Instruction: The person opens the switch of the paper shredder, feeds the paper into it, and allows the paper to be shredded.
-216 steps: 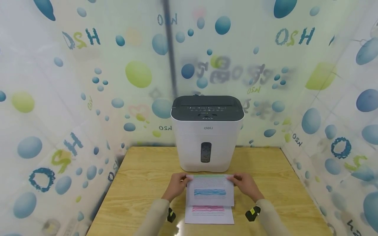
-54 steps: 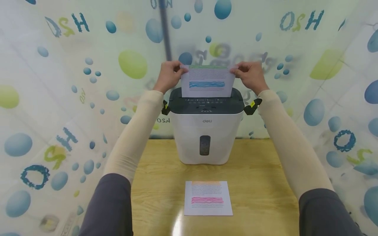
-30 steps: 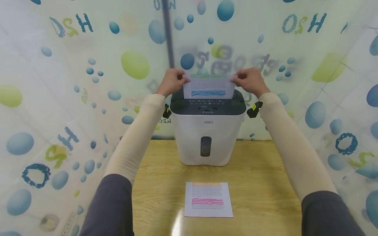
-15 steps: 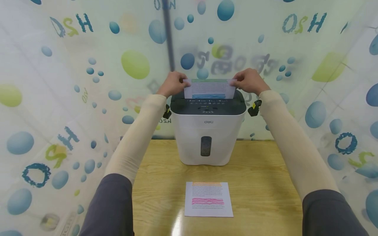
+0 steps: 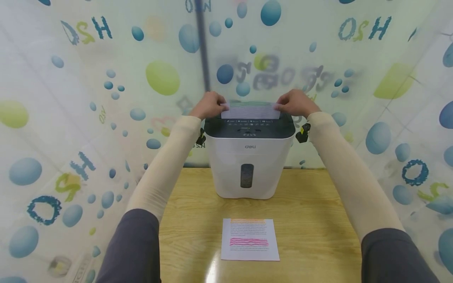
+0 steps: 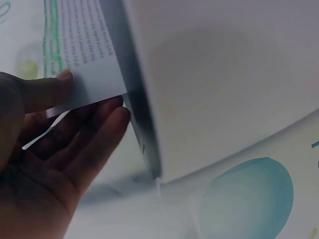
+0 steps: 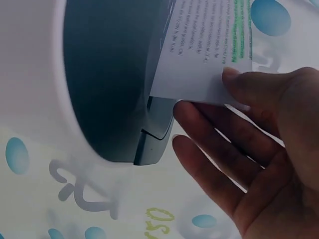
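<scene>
A white paper shredder (image 5: 230, 165) with a dark top stands at the back of the table. Out of its top slot sticks the upper strip of a printed sheet of paper (image 5: 250, 111), with green highlighting along its upper edge. My left hand (image 5: 209, 105) pinches the sheet's left corner between thumb and fingers; in the left wrist view the thumb lies over the printed side. At the opposite corner my right hand (image 5: 296, 103) pinches the sheet the same way, its lower fingers spread beside the shredder in the right wrist view. The sheet's lower part is hidden inside the shredder.
A second printed sheet (image 5: 250, 253), with orange and pink highlighting, lies flat on the wooden table (image 5: 308, 220) in front of the shredder. A patterned curtain (image 5: 162, 125) hangs behind and on both sides.
The sheet was lifted off the table and put into the shredder slot. It has since sunk, its blue band going out of sight, and both hands have come down with it.
</scene>
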### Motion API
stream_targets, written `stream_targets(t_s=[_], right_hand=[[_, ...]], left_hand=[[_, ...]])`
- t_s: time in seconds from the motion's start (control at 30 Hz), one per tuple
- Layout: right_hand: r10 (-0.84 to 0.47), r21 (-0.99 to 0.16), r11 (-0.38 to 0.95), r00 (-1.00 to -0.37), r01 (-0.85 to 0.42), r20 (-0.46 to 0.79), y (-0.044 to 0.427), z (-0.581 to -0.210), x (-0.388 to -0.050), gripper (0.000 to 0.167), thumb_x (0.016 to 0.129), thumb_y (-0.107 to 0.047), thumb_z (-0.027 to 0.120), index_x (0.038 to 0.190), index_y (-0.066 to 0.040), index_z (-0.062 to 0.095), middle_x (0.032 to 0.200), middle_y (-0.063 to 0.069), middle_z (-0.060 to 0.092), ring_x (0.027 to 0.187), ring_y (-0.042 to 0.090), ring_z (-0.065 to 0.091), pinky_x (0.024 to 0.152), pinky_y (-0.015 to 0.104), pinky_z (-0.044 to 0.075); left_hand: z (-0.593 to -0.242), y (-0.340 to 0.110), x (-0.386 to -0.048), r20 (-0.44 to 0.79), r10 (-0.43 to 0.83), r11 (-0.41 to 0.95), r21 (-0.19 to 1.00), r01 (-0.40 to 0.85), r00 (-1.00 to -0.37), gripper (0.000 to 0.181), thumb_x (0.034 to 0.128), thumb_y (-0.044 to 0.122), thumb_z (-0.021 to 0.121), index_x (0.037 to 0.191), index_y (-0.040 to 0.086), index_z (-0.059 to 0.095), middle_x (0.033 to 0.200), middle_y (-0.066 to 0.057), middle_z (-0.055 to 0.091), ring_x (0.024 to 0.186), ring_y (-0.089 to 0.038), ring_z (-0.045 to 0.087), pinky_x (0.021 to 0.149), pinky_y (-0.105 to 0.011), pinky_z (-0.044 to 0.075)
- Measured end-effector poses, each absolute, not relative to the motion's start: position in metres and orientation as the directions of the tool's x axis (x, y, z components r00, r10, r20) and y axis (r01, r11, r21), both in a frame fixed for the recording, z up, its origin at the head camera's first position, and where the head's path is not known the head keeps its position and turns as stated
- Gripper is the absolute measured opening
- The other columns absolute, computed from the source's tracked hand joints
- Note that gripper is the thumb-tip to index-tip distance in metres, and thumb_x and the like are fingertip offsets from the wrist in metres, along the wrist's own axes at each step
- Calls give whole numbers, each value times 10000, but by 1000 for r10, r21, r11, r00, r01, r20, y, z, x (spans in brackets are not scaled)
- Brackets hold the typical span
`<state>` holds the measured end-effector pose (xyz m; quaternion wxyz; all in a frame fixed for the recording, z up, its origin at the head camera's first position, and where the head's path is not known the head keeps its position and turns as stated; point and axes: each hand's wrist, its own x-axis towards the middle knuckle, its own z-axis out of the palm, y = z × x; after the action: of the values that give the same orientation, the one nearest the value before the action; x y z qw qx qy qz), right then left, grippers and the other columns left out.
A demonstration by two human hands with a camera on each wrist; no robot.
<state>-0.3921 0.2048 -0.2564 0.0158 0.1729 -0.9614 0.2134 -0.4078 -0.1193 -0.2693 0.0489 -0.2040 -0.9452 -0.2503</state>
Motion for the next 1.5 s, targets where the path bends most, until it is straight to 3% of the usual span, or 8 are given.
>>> stream_targets(t_s=[0.13,0.4,0.67,1.0,1.27,1.5], right_hand=[[-335,-387,862,-941,-328,52,203,-253,-392,402,1042,-349,581,1276,-44,697,1201,201,725,1055,329,672,926,505,527],[-363,-416,853,-931,-315,-39,198,-250,-388,557,1029,-447,583,1451,-85,552,1477,217,565,1320,396,560,1101,580,447],[-393,-426,835,-919,-348,-20,203,-256,-379,804,955,-637,592,1579,-176,383,1651,147,353,1508,388,352,1188,613,328],[-370,-406,845,-929,-349,28,214,-261,-364,973,890,-716,621,1650,-287,191,1741,75,104,1600,373,114,1229,670,189],[-339,-396,850,-936,-347,93,227,-271,-350,1030,850,-729,665,1651,-323,162,1747,41,-63,1610,383,-15,1203,730,152],[-314,-389,850,-935,-355,166,241,-282,-337,1083,831,-729,690,1656,-326,115,1745,46,-79,1607,396,-14,1195,740,150]], left_hand=[[-267,-119,-406,141,364,793,472,386,-921,315,1031,280,621,1222,59,740,1213,-129,730,1073,-269,659,957,-441,534],[-265,-127,-403,85,372,790,494,363,-924,480,1006,428,636,1369,115,637,1365,-122,654,1211,-294,630,1027,-471,514],[-270,-135,-398,99,368,789,493,367,-925,780,941,623,628,1542,162,445,1574,-162,460,1455,-341,440,1146,-532,417],[-269,-139,-386,133,315,808,482,339,-940,1013,835,816,586,1638,311,233,1732,-65,132,1598,-303,161,1245,-586,254],[-281,-146,-372,203,334,796,462,391,-921,1062,825,836,573,1652,337,133,1739,-36,42,1611,-303,52,1228,-648,234],[-295,-157,-359,292,302,790,456,409,-908,1088,802,853,584,1649,365,108,1742,-32,33,1615,-270,33,1220,-652,252]])
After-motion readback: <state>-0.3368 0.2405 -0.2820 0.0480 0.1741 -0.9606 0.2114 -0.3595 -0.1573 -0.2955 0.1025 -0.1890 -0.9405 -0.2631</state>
